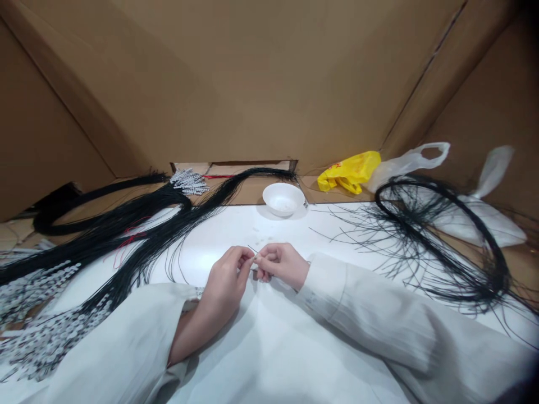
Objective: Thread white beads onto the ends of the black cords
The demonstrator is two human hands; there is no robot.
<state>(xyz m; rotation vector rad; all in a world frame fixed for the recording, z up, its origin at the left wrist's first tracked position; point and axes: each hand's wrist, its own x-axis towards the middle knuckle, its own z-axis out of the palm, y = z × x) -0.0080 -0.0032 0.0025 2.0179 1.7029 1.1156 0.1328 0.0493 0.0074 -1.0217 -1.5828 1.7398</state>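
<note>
Left hand (229, 276) and right hand (283, 262) are meeting, both seemingly pinching a thin dark cord (253, 248); cord is poking up between them over the tabletop (227, 224); white bowl (284, 200) is sitting beyond.

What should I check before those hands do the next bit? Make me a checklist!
1. Hands together: ok. The left hand and right hand meet at their fingertips, pinching a thin dark strand.
2. Strand held just right: cannot tell. The fingers hide most of it.
3. White bowl upright: ok. It stands open side up, beyond the hands.
4. Left bundle of black cords tidy: not ok. Some loose strands stray onto the white tabletop.
5. Right coil of black cords neat: not ok. Lots of ends fan out.
6. Those ends off the right sleeve: cannot tell. They're close, but touching isn't clear.
</note>
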